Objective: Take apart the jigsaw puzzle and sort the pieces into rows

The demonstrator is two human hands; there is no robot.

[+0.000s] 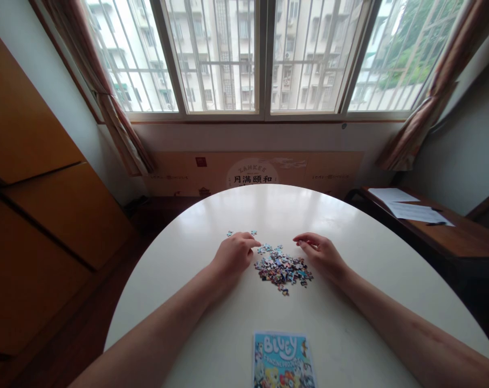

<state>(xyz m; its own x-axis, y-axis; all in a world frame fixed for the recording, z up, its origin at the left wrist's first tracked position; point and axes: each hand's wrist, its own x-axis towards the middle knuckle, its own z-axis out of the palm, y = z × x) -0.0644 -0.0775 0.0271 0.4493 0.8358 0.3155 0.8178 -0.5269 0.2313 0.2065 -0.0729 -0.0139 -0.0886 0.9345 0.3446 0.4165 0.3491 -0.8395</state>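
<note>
A heap of small jigsaw pieces (283, 268) lies on the white round table (179, 318). My left hand (236, 252) rests at the heap's left edge, its index finger pointing at light blue pieces at the top of the heap; its other fingers are curled, and what they hold, if anything, is hidden. My right hand (320, 253) hovers at the heap's upper right, thumb and fingers close together around something too small to name. Two loose blue pieces (254, 233) lie just beyond my left hand. Nearer me is a blue picture sheet (283, 360) marked "BLUEY".
A brown side table (454, 237) at the right bears white papers (420, 212) and dark pens. Wooden cabinets (38, 226) stand at the left. Beyond the table's far edge are a printed board (167, 167), a barred window and curtains.
</note>
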